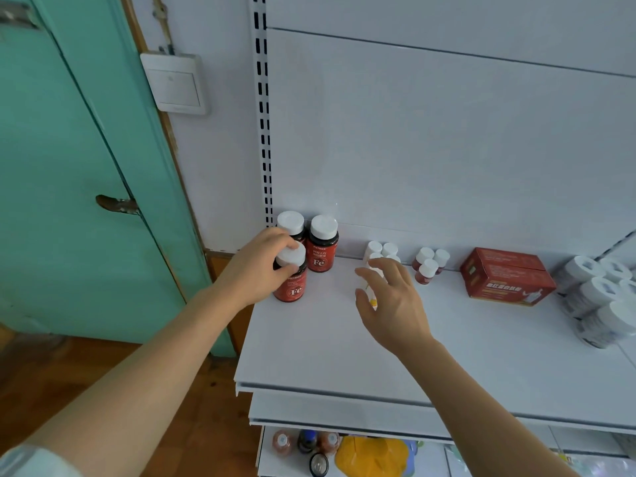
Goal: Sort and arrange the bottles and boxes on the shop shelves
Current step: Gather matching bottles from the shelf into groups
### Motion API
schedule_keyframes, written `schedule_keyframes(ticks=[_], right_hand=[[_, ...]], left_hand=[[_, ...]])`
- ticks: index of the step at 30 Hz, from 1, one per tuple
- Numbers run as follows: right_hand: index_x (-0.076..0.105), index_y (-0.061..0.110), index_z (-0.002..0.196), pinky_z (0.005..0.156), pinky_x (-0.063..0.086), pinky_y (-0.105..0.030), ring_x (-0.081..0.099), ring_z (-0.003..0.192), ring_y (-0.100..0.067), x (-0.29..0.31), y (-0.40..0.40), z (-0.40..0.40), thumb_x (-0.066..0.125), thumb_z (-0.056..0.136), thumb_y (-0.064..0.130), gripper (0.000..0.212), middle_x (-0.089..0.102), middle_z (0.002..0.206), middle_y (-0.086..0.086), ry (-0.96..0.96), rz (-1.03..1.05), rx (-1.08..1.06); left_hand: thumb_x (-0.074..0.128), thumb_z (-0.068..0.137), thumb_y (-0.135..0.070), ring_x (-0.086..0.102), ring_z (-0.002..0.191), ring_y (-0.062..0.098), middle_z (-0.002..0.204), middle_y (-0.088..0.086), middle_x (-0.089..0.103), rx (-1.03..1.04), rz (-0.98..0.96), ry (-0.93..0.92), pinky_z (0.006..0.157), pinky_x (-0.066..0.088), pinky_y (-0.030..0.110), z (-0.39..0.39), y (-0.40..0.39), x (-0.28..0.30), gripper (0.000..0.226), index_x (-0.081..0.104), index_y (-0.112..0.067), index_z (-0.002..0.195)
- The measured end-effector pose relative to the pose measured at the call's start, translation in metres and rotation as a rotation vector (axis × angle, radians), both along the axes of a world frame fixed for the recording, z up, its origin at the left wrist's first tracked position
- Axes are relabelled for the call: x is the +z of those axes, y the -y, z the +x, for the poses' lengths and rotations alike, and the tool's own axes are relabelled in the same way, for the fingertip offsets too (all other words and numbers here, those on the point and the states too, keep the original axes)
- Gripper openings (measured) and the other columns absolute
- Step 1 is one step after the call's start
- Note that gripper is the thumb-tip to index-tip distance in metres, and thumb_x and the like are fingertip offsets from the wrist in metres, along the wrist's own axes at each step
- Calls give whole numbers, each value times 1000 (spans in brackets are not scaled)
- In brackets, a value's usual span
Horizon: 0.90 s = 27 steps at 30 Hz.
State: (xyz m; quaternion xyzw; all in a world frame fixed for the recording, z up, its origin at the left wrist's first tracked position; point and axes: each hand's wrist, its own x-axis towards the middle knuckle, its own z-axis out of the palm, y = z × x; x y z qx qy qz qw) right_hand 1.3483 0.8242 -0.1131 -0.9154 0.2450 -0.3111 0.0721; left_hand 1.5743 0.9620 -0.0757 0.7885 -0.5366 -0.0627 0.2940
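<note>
Partly hidden behind right hand (395, 304): small white bottle (371, 297), label unreadable. Beyond it, grey rolls (599, 297) cut off by edge.

a teal painted door (62, 173) with a worn metal handle (117, 204) is standing beside a white plastic wall switch (175, 83), above a brown wooden floor (86, 366).

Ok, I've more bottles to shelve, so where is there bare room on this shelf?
The front of the shelf is bare, from the left hand and right hand to the front edge. A smaller patch lies before the red box. The back row is crowded: red Fe bottles, small white bottles, small red bottles, white rolls.
</note>
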Motion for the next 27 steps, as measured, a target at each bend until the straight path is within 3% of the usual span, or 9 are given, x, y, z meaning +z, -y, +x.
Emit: schedule_keyframes(ticks=[10,18,23,27], right_hand=[[66,12,119,97,48,-43,48,122,-33,-2,-4,7,64,87,18,33,59,124,-13,-44,30,-22],[66,10,118,97,47,-41,50,118,-32,3,-10,0,67,84,16,34,61,120,-11,-55,39,-79],[64,8,120,99,46,-48,49,122,-36,4,-11,-9,52,90,29,39,60,125,-13,-104,57,-129],[60,7,126,101,44,-51,46,127,-39,9,-12,-20,46,91,39,50,57,132,-17,-154,76,-220]], left_hand=[[68,89,-13,50,123,17,136,-4,51,-27,-38,83,96,39,26,11,2,-4,36,60,-15,124],[65,91,-15,48,122,17,135,-4,48,-60,-70,123,96,45,31,11,0,-7,34,57,-15,123],[72,86,-21,42,129,25,138,5,46,-41,-153,187,104,41,39,4,2,-2,46,56,-13,128],[71,85,-22,50,120,30,127,9,55,-81,-222,315,99,46,46,-17,16,9,42,59,-7,123]])
